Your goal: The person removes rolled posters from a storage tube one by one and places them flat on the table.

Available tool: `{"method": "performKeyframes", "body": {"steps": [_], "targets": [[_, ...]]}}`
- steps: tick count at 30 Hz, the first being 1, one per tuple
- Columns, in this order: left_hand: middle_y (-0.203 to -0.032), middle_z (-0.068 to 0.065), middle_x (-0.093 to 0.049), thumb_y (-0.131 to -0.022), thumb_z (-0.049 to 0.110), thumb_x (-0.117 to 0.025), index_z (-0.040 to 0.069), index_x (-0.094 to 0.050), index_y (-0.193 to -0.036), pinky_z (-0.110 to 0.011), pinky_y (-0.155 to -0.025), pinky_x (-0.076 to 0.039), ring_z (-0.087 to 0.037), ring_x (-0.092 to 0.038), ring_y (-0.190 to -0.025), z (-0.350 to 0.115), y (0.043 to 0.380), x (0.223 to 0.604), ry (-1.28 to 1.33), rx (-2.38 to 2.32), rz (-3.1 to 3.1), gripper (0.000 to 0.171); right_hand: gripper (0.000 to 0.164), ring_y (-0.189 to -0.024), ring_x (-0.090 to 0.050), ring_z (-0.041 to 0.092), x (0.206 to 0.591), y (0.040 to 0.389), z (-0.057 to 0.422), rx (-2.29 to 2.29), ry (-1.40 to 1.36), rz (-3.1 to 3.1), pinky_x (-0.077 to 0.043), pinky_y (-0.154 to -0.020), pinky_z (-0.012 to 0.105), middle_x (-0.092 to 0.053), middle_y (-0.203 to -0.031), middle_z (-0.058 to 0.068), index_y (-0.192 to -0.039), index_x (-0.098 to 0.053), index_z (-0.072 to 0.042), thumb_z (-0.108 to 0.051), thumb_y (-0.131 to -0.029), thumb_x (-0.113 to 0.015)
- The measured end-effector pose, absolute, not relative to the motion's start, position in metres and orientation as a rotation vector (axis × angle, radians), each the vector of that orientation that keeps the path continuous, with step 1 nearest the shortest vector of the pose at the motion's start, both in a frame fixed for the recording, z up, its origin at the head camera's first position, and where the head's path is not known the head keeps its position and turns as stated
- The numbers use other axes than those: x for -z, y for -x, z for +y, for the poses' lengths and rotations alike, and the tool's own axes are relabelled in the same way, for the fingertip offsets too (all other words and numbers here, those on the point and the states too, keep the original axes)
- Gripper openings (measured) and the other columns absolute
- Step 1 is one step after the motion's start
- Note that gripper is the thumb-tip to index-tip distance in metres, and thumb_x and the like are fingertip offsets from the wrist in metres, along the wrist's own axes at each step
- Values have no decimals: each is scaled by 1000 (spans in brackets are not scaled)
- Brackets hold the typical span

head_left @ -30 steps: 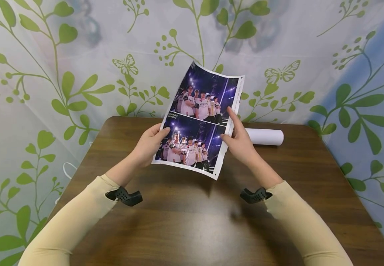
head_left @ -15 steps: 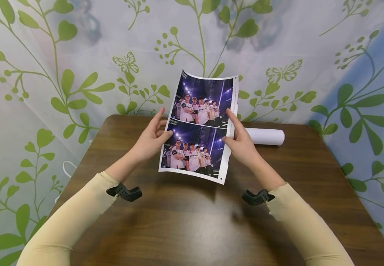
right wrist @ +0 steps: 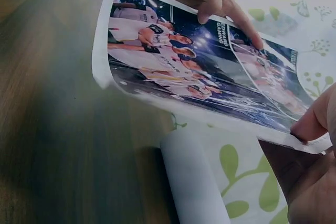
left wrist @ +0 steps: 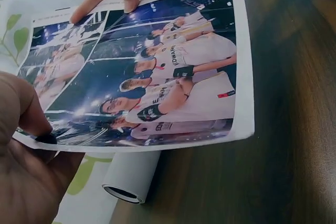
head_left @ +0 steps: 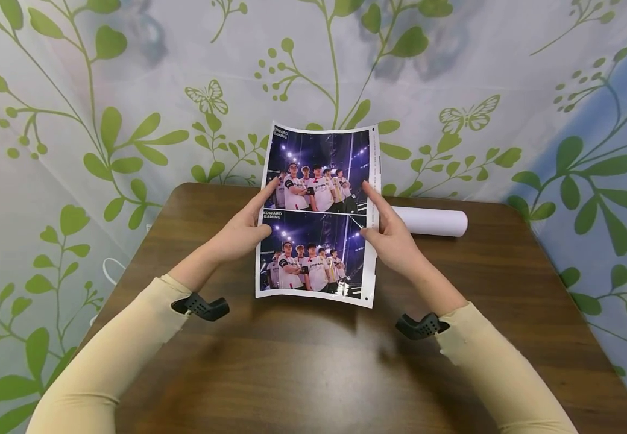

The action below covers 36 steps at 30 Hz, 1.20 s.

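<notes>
A glossy printed photo sheet [head_left: 313, 235] with a white border hangs upright and slightly curved above the table. It carries two group pictures, one over the other, with "EDWARD GAMING" lettering. My left hand [head_left: 241, 232] grips its left edge, with thumb and index finger on the front. On the opposite edge my right hand [head_left: 395, 241] holds the white margin the same way. Both wrist views show the thumbs on the printed face; in the head view the other fingers are hidden behind the sheet.
A white cylinder [head_left: 433, 222] lies on the brown wooden table [head_left: 313, 374], behind my right hand; its end looks hollow in the left wrist view. A curtain [head_left: 145, 72] printed with green leaves hangs behind the table. A white cable [head_left: 111, 271] loops at the left edge.
The photo sheet has turned from a tilt to nearly straight and come slightly lower. My left hand's index finger, raised off the sheet half a second ago, now lies on its front.
</notes>
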<state>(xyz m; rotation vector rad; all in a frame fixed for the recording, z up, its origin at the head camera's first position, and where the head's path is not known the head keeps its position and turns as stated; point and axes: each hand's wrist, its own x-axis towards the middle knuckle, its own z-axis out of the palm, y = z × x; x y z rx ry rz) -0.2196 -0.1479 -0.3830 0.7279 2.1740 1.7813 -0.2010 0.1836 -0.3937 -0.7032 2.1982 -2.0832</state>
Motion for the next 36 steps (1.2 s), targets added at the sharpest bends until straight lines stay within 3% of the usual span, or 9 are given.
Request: {"method": "performKeyframes", "body": {"steps": [2,6,11,13,18,20,26,32,36], "targets": [[-169,15,-1,-93,-15,-44,38,-11,-164,-37,-100,-50,-24,-37,-145,-151,220,385,-728,-1811,2116,95,90,-120,-59,26,395,201,185,2118,682,2124,-56,-85,29,-33,-162,15,-165,-22,-23,22,-89,-43],[-168,18,-1,-90,-17,-45,37,-12,-165,-35,-103,-48,-23,-32,-147,-155,219,387,-757,-1843,2056,98,89,-125,-59,28,396,200,186,2190,620,2007,-55,-92,36,-38,-158,23,-165,-23,-25,21,-91,-43],[-168,21,-1,-87,-19,-47,35,-11,-165,-26,-106,-41,-9,-7,-153,-159,218,388,-818,-1816,2105,101,91,-125,-59,25,396,200,186,2304,577,1827,-55,-94,36,-37,-159,21,-164,-26,-24,25,-90,-42],[-169,19,-1,-88,-20,-45,35,-11,-165,-28,-105,-43,-12,-14,-153,-161,216,388,-815,-1843,2060,101,91,-125,-60,24,397,200,186,2337,572,1752,-55,-94,37,-37,-159,22,-164,-27,-23,26,-89,-42],[-170,3,-9,-91,-20,-40,41,-10,-164,-47,-95,-53,-35,-49,-136,-165,211,391,-741,-1944,1817,100,91,-125,-61,24,400,201,185,2381,561,1619,-54,-94,37,-41,-156,22,-164,-28,-20,27,-87,-44],[-170,-3,-12,-92,-20,-40,42,-10,-164,-50,-94,-53,-38,-51,-134,-167,209,392,-730,-1957,1774,100,91,-124,-61,24,403,202,185,2388,562,1568,-54,-95,37,-43,-156,20,-164,-27,-19,27,-87,-44],[-170,-7,-15,-93,-21,-38,41,-10,-164,-50,-96,-52,-35,-52,-133,-168,209,394,-773,-1980,1712,99,89,-125,-61,26,408,204,190,2389,581,1440,-54,-96,40,-49,-152,17,-165,-24,-20,27,-89,-38],[-171,4,-6,-91,-20,-40,35,-9,-165,-36,-90,-56,-18,-64,-113,-165,210,396,-833,-1966,1833,98,86,-132,-55,28,409,206,195,2389,646,1359,-51,-100,41,-41,-159,16,-165,-22,-21,24,-93,-35],[-171,8,-2,-91,-19,-41,36,-8,-165,-35,-91,-56,-17,-62,-117,-165,208,394,-861,-1949,1877,98,87,-133,-54,26,409,207,195,2383,688,1405,-51,-100,39,-45,-156,14,-165,-22,-21,25,-93,-36]]}}
